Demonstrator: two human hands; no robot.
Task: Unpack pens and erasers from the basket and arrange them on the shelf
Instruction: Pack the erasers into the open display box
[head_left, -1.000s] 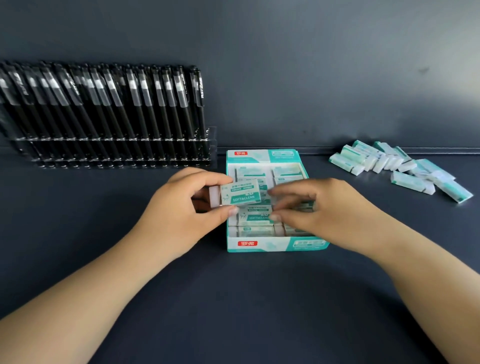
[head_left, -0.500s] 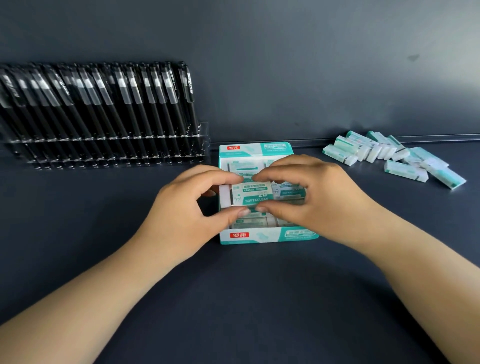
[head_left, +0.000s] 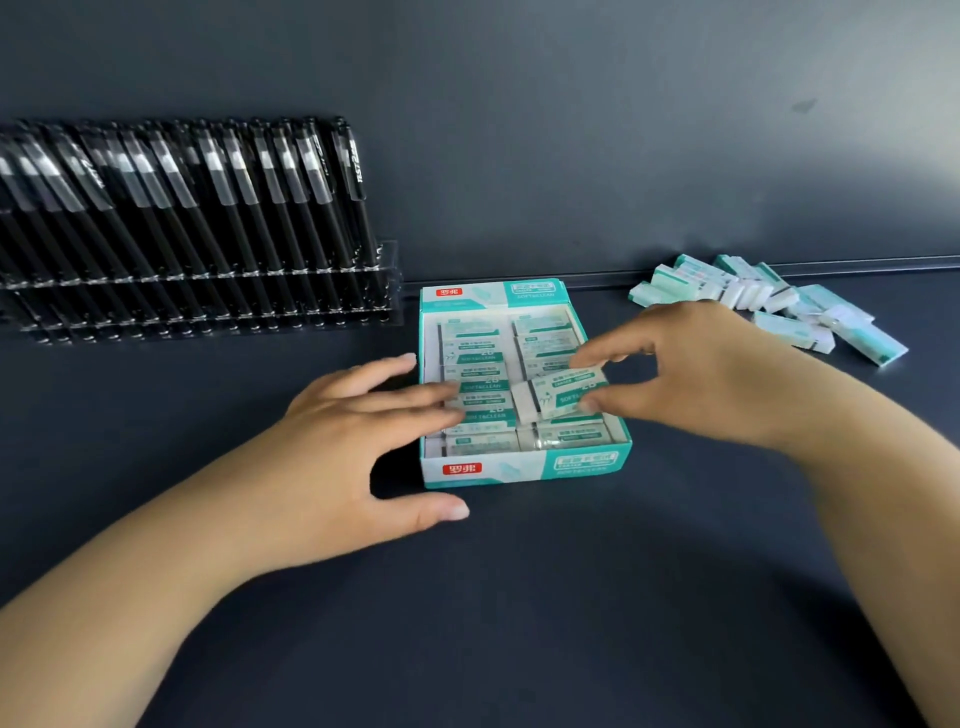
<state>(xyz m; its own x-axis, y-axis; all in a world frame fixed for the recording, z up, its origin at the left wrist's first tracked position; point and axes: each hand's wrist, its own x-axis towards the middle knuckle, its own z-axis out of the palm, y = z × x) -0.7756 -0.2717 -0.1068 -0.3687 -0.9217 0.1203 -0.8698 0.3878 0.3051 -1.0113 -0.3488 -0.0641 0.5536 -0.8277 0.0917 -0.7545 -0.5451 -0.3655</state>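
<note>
My right hand pinches one eraser between thumb and forefinger, holding it tilted just above the right half of the open eraser box. Its white end points left, toward my other hand, and the green printed sleeve sits under my fingertips.

My left hand is spread flat with the fingers straight and apart. The fingertips reach over the left edge of the box and rest on the packed erasers in the left column; the thumb lies on the dark shelf just in front of the box's near left corner. This hand grips nothing.

The box stands in the middle of the shelf, its long side running away from me, with two columns of wrapped erasers inside, green and white like the one I hold. A red label shows on the near wall and another on the far flap.

Far right, against the back wall, lies a loose heap of erasers, some leaning on one another, well apart from the box. Far left, a row of black pens leans in a clear plastic rack, caps up, tilted to the left.
</note>
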